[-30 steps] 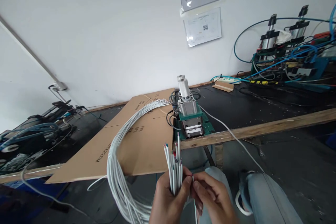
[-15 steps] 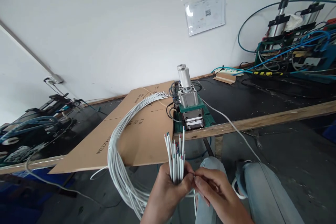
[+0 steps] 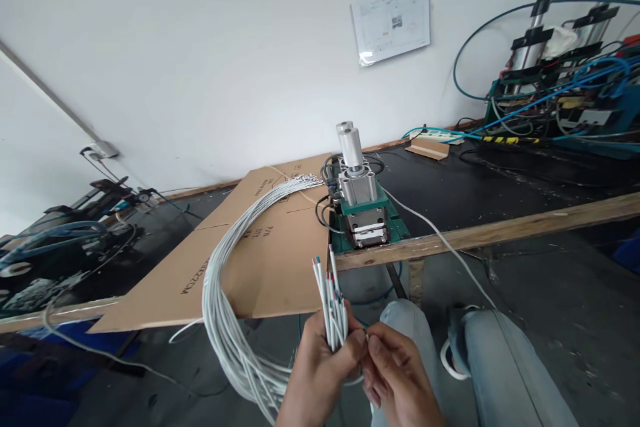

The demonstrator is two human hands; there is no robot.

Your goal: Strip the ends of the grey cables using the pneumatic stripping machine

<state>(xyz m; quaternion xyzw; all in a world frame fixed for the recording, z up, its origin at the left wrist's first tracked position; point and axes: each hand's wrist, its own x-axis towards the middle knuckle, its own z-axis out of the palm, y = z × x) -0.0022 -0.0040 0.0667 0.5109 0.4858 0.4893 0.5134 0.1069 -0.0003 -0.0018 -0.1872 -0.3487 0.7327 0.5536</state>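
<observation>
My left hand [image 3: 325,367] is closed around a bundle of white cables [image 3: 331,313], whose cut ends point upward and show small coloured wire tips. Close against it, my right hand [image 3: 397,373] pinches with thumb and forefinger at a small pale piece beside the left thumb, too small to name for certain. From the held bundle, a long loop of white cables [image 3: 220,293] curves down to the left and back up over a flattened cardboard sheet [image 3: 280,280]. Its far ends lie near a small pneumatic machine [image 3: 357,180] on a green base.
The black workbench [image 3: 450,193] has a wooden front edge [image 3: 500,230]. Larger machines with blue hoses [image 3: 565,80] stand at the right, and dark equipment [image 3: 45,247] sits at the left. A grey cable [image 3: 450,247] hangs over the edge towards my knees [image 3: 510,353].
The bundle's upper ends have shifted left and lean more loosely together. My right hand has drawn slightly left and turned more upright, its fingertips still beside the left thumb.
</observation>
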